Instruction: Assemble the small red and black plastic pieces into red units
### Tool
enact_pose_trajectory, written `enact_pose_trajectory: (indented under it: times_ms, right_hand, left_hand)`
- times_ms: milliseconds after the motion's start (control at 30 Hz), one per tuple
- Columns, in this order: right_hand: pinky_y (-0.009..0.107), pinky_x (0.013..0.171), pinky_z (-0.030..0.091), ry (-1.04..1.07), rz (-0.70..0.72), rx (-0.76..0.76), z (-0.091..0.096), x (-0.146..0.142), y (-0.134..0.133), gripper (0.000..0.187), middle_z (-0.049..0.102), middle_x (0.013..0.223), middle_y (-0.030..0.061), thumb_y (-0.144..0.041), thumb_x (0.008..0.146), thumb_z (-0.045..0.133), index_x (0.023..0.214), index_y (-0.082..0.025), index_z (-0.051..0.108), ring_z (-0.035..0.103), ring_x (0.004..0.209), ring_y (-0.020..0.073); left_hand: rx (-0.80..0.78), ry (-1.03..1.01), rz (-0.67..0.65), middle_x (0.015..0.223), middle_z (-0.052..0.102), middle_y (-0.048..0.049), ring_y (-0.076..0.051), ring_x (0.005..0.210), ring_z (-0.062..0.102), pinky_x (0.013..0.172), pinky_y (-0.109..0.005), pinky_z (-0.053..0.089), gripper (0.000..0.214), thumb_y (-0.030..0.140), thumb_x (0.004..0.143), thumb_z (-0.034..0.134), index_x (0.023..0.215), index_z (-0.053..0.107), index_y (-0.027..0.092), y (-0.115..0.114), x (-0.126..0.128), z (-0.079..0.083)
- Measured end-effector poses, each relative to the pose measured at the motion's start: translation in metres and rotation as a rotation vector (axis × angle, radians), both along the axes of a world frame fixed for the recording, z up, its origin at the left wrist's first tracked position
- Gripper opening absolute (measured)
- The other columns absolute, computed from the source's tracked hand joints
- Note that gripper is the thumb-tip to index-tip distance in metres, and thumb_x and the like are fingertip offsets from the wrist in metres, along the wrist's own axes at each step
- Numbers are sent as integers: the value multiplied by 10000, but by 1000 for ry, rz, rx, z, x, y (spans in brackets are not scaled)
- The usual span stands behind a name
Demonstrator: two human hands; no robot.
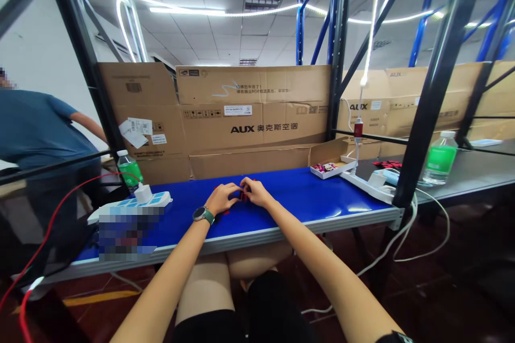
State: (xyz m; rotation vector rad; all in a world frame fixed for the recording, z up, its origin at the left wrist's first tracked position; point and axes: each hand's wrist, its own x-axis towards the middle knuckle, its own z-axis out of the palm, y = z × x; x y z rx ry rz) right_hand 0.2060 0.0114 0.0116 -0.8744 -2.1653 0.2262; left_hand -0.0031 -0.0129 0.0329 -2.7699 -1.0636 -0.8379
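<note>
We observe the left hand (220, 198) and right hand (256, 193) meeting at the middle of the blue bench (306, 193), fingers curled around a small red object (243, 196). A watch (203, 215) is fitted to the left wrist. We note a power strip (134, 204) and a bottle (129, 171) left of the hands, and a tray (328, 170) of small parts to their right. Cartons (253, 112) stand behind the bench. A co-worker (40, 134) in a blue shirt stands at far left.

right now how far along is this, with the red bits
Seems done: some red and white pieces sit in the white tray. In hand: the left hand and right hand pinch a small red piece over the blue belt. Left: red pieces lie on the dark bench.
</note>
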Motion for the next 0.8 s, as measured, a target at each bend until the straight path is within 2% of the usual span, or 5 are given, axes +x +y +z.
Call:
enact_pose_trajectory:
  times_ms: [200,333,567,733,800]
  right_hand:
    - [322,921,370,72,-202,57,9,4,-2,296,704,893,3,-72,801,617,1050,-232,610,586,976,201]
    - [291,883,400,154,-207,37,8,9,2,264,708,929,1,-108,826,622,1059,-231,612,596,930,185]
    - [288,841,419,111,-91,-48,3,8,3,58,685,835,1,-217,820,663,842,-202,611,592,841,173]
    - [265,753,443,393,149,-204,8,10,9,116,666,826,10,-263,808,604,769,-200,515,590,764,158]
    - [266,725,457,547,183,-265,8,15,13,141,685,891,32,-318,831,569,797,-208,488,605,768,163]
  left_hand:
    - [37,-80,53,1178,698,-74,-250,1051,637,984,-389,420,413,249,864,615,1276,634,269,-1,0,4]
    - [70,-207,74,1217,696,-66,-240,1012,653,968,-379,436,373,283,880,605,1250,648,258,5,-4,1]
    - [46,-167,68,1158,708,-65,-230,967,665,936,-371,463,357,294,855,644,1210,672,266,6,-7,-1]
    - [22,-320,43,1155,707,-65,-202,879,664,901,-349,490,347,306,871,627,1211,651,244,12,-13,-1]
    - [10,-415,59,1113,714,-63,-186,814,656,855,-335,507,339,319,884,613,1210,641,232,15,-18,-3]
